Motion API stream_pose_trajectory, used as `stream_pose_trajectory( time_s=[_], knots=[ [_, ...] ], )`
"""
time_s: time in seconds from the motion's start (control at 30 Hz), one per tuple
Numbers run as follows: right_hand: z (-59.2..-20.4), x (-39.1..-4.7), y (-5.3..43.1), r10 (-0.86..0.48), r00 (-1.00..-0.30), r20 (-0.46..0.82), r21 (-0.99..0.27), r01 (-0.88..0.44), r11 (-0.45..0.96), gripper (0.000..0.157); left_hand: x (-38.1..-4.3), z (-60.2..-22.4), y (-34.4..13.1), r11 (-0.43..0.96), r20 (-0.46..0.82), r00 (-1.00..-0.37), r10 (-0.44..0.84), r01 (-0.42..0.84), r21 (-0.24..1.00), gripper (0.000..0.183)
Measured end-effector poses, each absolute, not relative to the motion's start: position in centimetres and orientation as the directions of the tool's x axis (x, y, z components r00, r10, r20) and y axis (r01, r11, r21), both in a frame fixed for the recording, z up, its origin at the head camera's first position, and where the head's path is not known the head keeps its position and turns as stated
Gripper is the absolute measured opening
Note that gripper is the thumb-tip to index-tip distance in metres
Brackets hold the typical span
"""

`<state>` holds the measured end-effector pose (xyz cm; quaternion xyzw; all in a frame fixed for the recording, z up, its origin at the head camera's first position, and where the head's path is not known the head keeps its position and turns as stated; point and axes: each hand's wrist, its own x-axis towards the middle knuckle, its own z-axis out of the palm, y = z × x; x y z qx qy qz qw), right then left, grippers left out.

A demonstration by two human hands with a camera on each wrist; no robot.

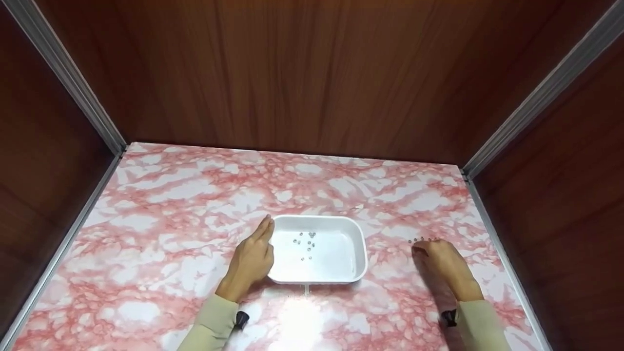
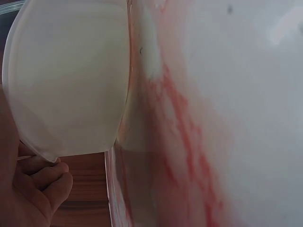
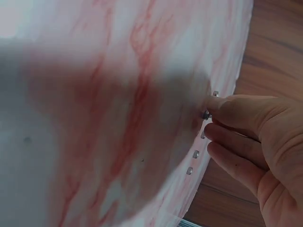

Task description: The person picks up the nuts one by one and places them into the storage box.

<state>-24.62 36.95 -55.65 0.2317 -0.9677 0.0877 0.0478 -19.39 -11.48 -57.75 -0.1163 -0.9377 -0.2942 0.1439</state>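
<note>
A white rectangular tray (image 1: 336,279) sits mid-table, with several small metal nuts (image 1: 309,243) scattered on its floor. My left hand (image 1: 251,258) holds the tray's left side, its fingers (image 2: 52,182) bent at the rim in the left wrist view. To the right of the tray, my right hand (image 1: 441,258) is lowered to the tabletop. In the right wrist view its fingertips pinch a small nut (image 3: 206,115) at the table surface. More loose nuts (image 3: 196,154) lie in a short row beside those fingers, partly covered by the hand.
The table (image 1: 161,253) has a red and white marbled top. A brown wood-grain panel (image 1: 292,73) rises behind it, with side panels and grey metal posts (image 1: 68,78) at left and right. A bright glare lies in front of the tray.
</note>
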Motion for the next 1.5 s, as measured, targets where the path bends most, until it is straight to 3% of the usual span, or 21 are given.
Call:
stream_pose_trajectory(
  time_s=[0.53, 0.93, 1.3, 1.5],
  knots=[
    [-56.0, -25.2, 36.4, -0.426, -0.889, 0.166, -0.147, -0.450, 0.881, 0.025, -19.3, -57.7, -11.5, 0.764, 0.294, -0.944, 0.148, 0.298, 0.572, 0.055],
    [-56.0, -25.1, 35.9, -0.409, -0.898, 0.161, -0.129, -0.430, 0.894, 0.023, -19.2, -57.6, -11.5, 0.786, 0.308, -0.942, 0.133, 0.289, 0.546, 0.056],
    [-56.0, -24.9, 35.6, -0.434, -0.885, 0.169, -0.023, -0.444, 0.896, 0.020, -19.3, -57.6, -11.5, 0.786, 0.306, -0.943, 0.133, 0.288, 0.547, 0.055],
    [-55.9, -24.6, 35.5, -0.420, -0.887, 0.192, -0.075, -0.440, 0.895, 0.019, -19.3, -57.6, -11.4, 0.781, 0.306, -0.942, 0.138, 0.293, 0.552, 0.054]
  ],
)
